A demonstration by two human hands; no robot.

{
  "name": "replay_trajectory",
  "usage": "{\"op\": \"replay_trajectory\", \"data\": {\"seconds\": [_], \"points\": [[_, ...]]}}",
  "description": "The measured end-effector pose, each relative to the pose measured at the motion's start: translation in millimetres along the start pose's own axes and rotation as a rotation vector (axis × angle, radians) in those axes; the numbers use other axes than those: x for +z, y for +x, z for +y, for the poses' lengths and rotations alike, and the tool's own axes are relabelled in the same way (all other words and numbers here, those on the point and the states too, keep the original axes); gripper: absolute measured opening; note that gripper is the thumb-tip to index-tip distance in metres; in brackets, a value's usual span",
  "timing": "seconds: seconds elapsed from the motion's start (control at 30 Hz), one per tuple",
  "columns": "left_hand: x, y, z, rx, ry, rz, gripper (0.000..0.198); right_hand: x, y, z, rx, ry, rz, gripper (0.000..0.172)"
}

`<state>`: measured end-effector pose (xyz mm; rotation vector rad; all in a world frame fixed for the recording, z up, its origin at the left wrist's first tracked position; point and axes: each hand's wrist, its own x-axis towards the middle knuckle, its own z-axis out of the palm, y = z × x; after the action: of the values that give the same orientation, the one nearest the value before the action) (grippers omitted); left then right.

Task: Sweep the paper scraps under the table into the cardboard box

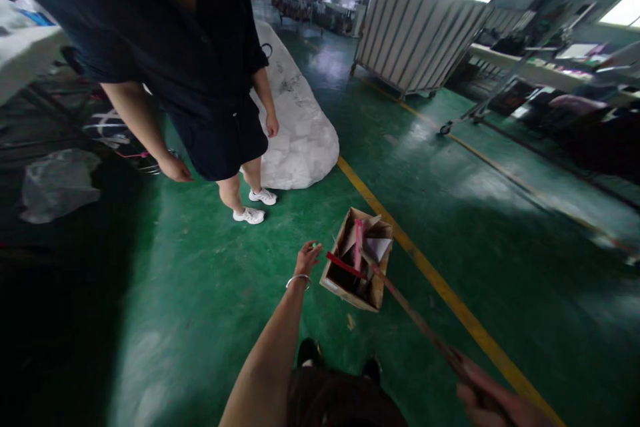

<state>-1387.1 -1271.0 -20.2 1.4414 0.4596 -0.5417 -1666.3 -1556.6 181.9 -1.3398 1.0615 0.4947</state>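
Note:
My right hand, blurred at the lower right, is closed around a long wooden stick. The stick slants away from me, and its far end reaches into an open cardboard box on the floor. Inside the box lie a pink strip, a red strip and a white piece like paper, among brown scraps. My left hand, with a bangle at the wrist, reaches out just left of the box. Its fingers are apart and do not touch the box.
A person in dark clothes stands ahead on the left, before a large white sack. A yellow line crosses the green floor. A wheeled cart and a metal frame on casters stand farther off.

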Motion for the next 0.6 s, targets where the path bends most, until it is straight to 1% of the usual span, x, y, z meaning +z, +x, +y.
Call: {"op": "replay_trajectory", "data": {"seconds": [0.07,0.1,0.17,0.23,0.3,0.33,0.4,0.43,0.5,0.53,0.57,0.6], "points": [[-10.4,-1.2,0.4,0.01,-0.035,-0.003,0.045,31.7,18.2,-40.8,0.021,0.273,-0.07,0.056],[-13.8,-2.2,0.3,0.01,-0.048,-0.008,0.046,50.0,28.6,-59.9,0.013,0.368,-0.102,0.057],[-17.4,-4.1,-0.4,0.008,-0.067,-0.016,0.049,87.5,51.0,-89.0,-0.006,0.412,-0.209,0.053],[-19.4,-5.3,-2.0,-0.002,-0.083,-0.019,0.05,119.7,73.1,-101.2,0.034,0.342,-0.268,0.048],[-23.9,-6.1,-5.5,-0.018,-0.097,-0.011,0.05,140.9,90.5,-96.8,0.082,0.272,-0.265,0.049],[-28.3,-6.9,-8.4,-0.028,-0.103,-0.004,0.05,146.1,96.6,-89.8,0.097,0.25,-0.246,0.051],[-42.2,-11.0,-17.0,-0.053,-0.11,0.022,0.048,145.1,103.5,-69.5,0.122,0.22,-0.192,0.057],[-51.6,-14.8,-22.6,-0.072,-0.109,0.042,0.047,139.2,105.0,-56.7,0.129,0.21,-0.154,0.06],[-73.6,-26.6,-35.4,-0.124,-0.096,0.096,0.041,119.2,106.6,-26.4,0.147,0.202,-0.051,0.062],[-85.3,-34.5,-41.8,-0.155,-0.082,0.13,0.038,106.8,107.6,-8.8,0.164,0.197,0.0,0.059],[-96.6,-43.5,-47.8,-0.188,-0.065,0.167,0.034,93.9,109.5,9.8,0.189,0.184,0.055,0.051],[-107.1,-53.2,-53.3,-0.218,-0.044,0.207,0.03,81.7,112.6,28.4,0.217,0.166,0.076,0.038]]}}
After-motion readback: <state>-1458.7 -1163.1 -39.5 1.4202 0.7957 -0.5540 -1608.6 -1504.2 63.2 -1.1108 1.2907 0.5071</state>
